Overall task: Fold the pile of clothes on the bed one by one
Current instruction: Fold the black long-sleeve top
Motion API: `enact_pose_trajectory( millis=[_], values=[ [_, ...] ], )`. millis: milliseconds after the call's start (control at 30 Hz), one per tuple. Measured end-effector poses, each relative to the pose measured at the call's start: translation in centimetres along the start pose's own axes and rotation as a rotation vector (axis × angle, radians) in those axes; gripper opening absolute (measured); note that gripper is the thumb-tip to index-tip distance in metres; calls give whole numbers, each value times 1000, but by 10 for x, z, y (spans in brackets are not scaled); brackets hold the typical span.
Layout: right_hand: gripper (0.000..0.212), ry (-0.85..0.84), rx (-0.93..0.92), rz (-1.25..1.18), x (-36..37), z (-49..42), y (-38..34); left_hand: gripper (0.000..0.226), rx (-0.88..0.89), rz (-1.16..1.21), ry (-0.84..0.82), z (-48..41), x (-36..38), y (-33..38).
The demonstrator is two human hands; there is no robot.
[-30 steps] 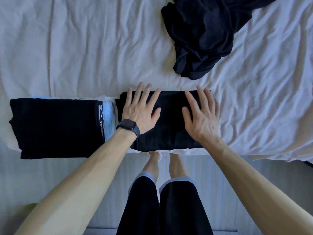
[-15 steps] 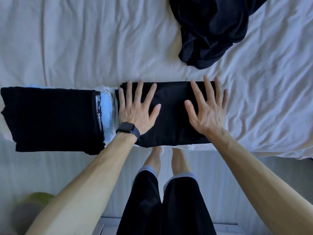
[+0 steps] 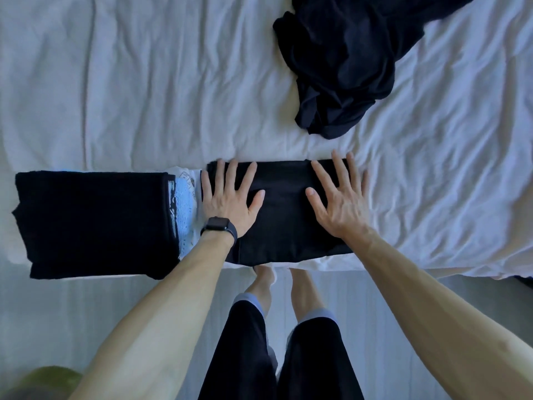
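A folded black garment (image 3: 284, 215) lies flat at the near edge of the bed. My left hand (image 3: 229, 199), with a dark watch on the wrist, presses its left part with fingers spread. My right hand (image 3: 340, 197) lies flat on its right part, fingers spread too. To the left sits a stack of folded clothes (image 3: 92, 223), black on top with a pale blue and white piece showing at its right side. A crumpled dark garment (image 3: 343, 67) lies unfolded farther back on the right.
The white wrinkled bed sheet (image 3: 158, 90) covers the whole bed. The bed's near edge runs just below the folded pieces, with pale floor (image 3: 389, 313) and my legs beneath. A green object (image 3: 49, 376) sits at the lower left corner.
Both hands slid outward a little along the folded black garment, staying flat on it. The view shifted slightly.
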State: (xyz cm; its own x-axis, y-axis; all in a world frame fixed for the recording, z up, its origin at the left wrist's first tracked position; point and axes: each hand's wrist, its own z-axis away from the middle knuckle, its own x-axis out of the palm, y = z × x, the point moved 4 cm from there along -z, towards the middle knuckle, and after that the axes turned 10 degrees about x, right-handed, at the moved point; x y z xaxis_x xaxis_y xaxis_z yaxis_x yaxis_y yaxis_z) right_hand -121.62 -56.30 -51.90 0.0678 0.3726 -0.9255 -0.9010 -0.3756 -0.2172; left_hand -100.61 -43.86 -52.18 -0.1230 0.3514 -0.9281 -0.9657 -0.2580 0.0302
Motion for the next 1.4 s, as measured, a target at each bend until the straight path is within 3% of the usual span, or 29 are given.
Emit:
enact_pose_trajectory(
  millis=[200, 400, 667, 967, 1233, 1400],
  values=[
    [47, 23, 14, -41, -91, 56, -17, 52, 87, 37, -181, 23, -102, -2],
    [37, -14, 161, -107, -204, 128, -58, 47, 143, 117, -218, 76, -208, -6],
    [34, 284, 115, -155, -329, 224, -113, 46, 248, 123, 104, 142, -332, -39],
    [46, 589, 15, -188, -384, 344, -197, 42, 284, 70, 500, 278, -438, -110],
    [42, 723, -125, -174, -424, 394, -319, 48, 223, 17, 614, 384, -500, -202],
    [50, 754, -162, -165, -450, 400, -396, 55, 226, -8, 678, 420, -536, -272]
  ],
)
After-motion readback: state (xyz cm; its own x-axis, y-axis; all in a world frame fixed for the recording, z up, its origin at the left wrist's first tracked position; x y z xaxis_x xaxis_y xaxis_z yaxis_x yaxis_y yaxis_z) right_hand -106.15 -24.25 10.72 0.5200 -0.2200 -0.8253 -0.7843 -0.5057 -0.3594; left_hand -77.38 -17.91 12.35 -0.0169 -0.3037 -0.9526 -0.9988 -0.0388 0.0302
